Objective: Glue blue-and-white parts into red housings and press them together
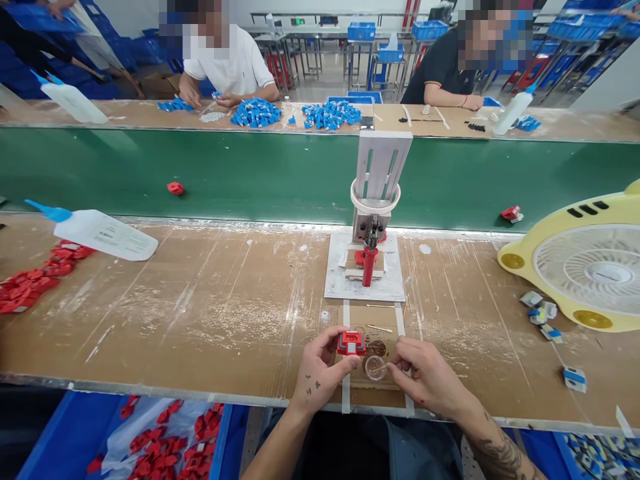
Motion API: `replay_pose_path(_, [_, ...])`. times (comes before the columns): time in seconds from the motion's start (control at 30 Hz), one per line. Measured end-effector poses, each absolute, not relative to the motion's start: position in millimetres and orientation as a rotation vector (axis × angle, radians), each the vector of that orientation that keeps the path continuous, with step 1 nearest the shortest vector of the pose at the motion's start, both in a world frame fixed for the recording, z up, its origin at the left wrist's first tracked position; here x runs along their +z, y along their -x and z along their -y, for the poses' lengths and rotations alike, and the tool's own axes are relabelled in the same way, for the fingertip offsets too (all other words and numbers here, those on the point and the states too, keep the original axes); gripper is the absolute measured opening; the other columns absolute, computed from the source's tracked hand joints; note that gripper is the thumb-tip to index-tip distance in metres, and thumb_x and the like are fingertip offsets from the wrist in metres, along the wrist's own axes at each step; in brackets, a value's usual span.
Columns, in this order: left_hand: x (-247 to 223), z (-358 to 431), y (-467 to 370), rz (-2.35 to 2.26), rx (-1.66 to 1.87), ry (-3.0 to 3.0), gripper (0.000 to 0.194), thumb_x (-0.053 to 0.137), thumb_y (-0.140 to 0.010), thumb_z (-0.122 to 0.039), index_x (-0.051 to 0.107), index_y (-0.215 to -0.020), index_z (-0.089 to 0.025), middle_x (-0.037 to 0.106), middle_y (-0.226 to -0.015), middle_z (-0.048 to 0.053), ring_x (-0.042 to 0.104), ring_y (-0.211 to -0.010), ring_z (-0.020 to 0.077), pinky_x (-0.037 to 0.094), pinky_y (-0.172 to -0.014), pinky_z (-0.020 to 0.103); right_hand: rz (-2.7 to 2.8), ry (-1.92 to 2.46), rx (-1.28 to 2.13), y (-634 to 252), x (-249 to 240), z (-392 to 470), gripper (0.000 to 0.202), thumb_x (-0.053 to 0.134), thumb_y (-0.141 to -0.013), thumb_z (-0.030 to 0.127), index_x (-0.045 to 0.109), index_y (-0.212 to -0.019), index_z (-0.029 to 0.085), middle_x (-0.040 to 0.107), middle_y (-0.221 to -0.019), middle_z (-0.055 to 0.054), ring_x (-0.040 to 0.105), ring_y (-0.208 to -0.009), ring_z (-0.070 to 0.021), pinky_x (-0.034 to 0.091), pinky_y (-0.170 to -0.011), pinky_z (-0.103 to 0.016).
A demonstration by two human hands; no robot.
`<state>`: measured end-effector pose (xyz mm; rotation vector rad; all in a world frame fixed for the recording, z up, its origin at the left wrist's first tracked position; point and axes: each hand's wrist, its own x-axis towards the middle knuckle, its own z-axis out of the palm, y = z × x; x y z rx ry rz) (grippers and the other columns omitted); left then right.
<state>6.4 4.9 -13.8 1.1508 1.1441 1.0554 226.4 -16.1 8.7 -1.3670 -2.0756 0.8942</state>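
My left hand [323,370] pinches a small red and grey plastic part [351,343] between thumb and fingers, just above the cardboard-covered bench. To its right, my right hand [425,373] is closed on a thin stick [383,367], whose tip reaches into a small round clear dish [375,368]. What the dish holds is hard to make out. Behind the dish lies a dark round stain [377,348], with another thin stick [379,329] beyond it. Farther back stands a toggle clamp press with a red handle [369,267] on a white base plate [335,283].
A white squeeze bottle [107,233] lies at left near piled red parts [30,287]. A yellow fan [590,267] is at right, beside several grey-blue pieces [543,313]. Below the bench is a blue bin [65,440] of red parts. Two people sit across the green belt [250,173].
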Motion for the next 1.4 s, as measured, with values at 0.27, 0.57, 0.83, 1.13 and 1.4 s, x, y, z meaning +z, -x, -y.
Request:
replay_pose_path(0.27, [-19,-2,-8,-1.104,1.008,-1.155,0.033,0.083,-0.072,-0.036,0.073,-0.097,-0.017,0.080,-0.087,0.008,0.076,-0.081,0.0238,0.062,-0.078,0.035,1.606,1.349,1.015,-243,26,11,0.033,0.063,-0.090,0.036,0.057,-0.061,0.021,0.048,-0.054,0.004,0.043,-0.048,-0.0122,0.034,-0.046,-0.024])
replay_pose_path(0.57, [-18,3,-13,-0.966,1.107,-1.494,0.026,0.082,-0.078,-0.027,0.074,-0.102,-0.021,0.078,-0.102,0.009,0.074,-0.096,0.0242,0.060,-0.089,0.034,1.312,1.249,1.004,-224,26,3,0.039,0.069,-0.088,0.047,0.059,-0.060,0.021,0.049,-0.054,0.003,0.044,-0.050,-0.0128,0.036,-0.046,-0.024])
replay_pose_path(0.83, [-18,6,-14,-0.995,1.077,-1.530,0.026,0.080,-0.079,-0.026,0.072,-0.103,-0.020,0.078,-0.102,0.011,0.075,-0.094,0.0246,0.060,-0.086,0.034,1.387,1.263,0.990,-219,25,5,0.035,0.068,-0.089,0.040,0.061,-0.061,0.020,0.049,-0.054,0.003,0.045,-0.049,-0.0123,0.037,-0.045,-0.023])
replay_pose_path(1.13, [-17,5,-14,-1.019,1.074,-1.563,0.025,0.079,-0.079,-0.027,0.073,-0.102,-0.020,0.078,-0.101,0.011,0.075,-0.093,0.0248,0.061,-0.086,0.035,1.642,1.308,0.642,-217,29,9,0.027,0.061,-0.090,0.025,0.060,-0.064,0.021,0.048,-0.052,0.004,0.044,-0.046,-0.0116,0.034,-0.044,-0.023])
replay_pose_path(1.4, [-18,4,-14,-1.082,1.107,-1.570,0.024,0.079,-0.079,-0.025,0.073,-0.101,-0.020,0.078,-0.101,0.010,0.075,-0.094,0.0247,0.062,-0.086,0.036,1.781,1.303,0.366,-220,35,15,0.023,0.058,-0.091,0.017,0.060,-0.068,0.022,0.048,-0.053,0.005,0.045,-0.044,-0.0113,0.034,-0.043,-0.024])
